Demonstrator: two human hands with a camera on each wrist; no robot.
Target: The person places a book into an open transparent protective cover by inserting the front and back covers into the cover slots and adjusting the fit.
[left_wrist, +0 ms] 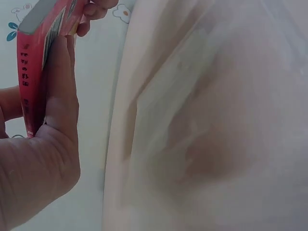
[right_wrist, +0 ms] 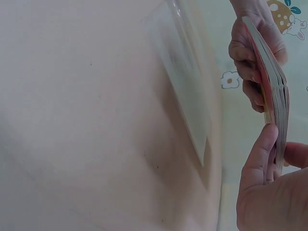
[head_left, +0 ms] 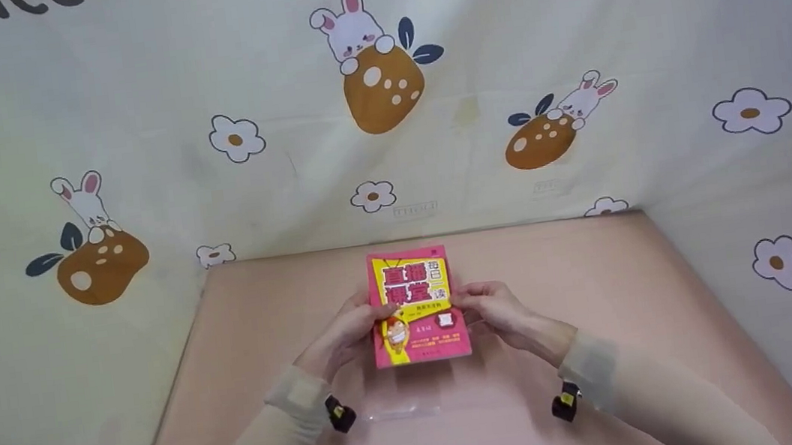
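A pink and yellow book (head_left: 422, 340) with large Chinese characters and a cartoon figure on its cover is held up over the table, cover toward the head camera. My left hand (head_left: 349, 332) grips its left edge, thumb on the cover and fingers behind. On the opposite edge, my right hand (head_left: 501, 311) pinches it with thumb in front. The left wrist view shows the book's spine (left_wrist: 29, 72) and a barcode on its back. In the right wrist view its page edges (right_wrist: 279, 106) fan slightly apart, with fingers behind.
A clear plastic sleeve (right_wrist: 185, 86) lies on the pink tabletop (head_left: 600, 288) under and in front of the book. Behind the table hangs a pale cloth (head_left: 287, 198) printed with rabbits and flowers, which also covers both sides.
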